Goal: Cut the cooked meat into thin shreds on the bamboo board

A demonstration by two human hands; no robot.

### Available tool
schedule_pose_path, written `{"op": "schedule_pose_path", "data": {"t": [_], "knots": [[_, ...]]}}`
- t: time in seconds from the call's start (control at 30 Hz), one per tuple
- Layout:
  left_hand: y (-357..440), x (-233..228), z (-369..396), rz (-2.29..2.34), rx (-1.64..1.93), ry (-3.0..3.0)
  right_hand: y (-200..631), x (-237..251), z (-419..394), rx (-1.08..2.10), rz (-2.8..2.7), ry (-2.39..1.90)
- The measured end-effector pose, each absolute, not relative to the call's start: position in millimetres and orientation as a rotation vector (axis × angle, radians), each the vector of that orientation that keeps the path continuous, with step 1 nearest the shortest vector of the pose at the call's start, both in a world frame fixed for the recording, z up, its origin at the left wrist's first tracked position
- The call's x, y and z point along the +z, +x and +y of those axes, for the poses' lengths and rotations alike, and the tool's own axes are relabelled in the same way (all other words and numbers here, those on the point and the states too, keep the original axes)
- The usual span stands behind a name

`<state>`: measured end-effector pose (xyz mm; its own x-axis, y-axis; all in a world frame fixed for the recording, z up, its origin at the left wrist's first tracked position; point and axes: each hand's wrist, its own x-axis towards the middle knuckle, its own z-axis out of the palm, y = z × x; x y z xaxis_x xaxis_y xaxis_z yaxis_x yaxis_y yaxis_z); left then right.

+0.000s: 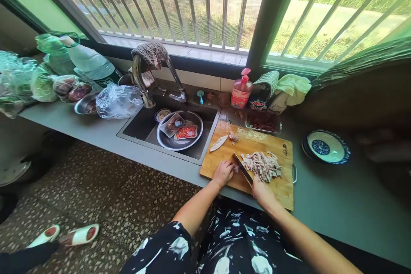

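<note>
A knife is gripped in my right hand, its blade slanting up to the left over the wooden cutting board. Just left of the blade, my left hand presses a small piece of meat onto the board with curled fingers. Right of the knife lies a pile of pale meat strips. Toward the board's far left corner rest a long pale meat piece and a smaller pinkish scrap.
Left of the board, the sink holds a metal basin with packaged food. Behind the board stand a pink pump bottle and a tray of dark red meat. Stacked plates sit at right. Another person's slippered feet show lower left.
</note>
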<state>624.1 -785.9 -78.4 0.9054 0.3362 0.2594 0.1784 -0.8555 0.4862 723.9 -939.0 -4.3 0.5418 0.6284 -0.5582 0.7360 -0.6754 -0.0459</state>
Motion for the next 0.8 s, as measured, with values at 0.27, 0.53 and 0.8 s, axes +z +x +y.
{"op": "schedule_pose_path", "data": {"t": [0.27, 0.53, 0.8], "knots": [[622, -74, -797, 0.427, 0.46, 2.618, 738, 5, -925, -0.857, 1.115, 2.696], [620, -85, -793, 0.153, 0.525, 2.611, 724, 11, -921, -0.738, 1.244, 2.624], [620, -90, -792, 0.141, 0.549, 2.562, 722, 10, -957, -0.734, 1.278, 2.471]]}}
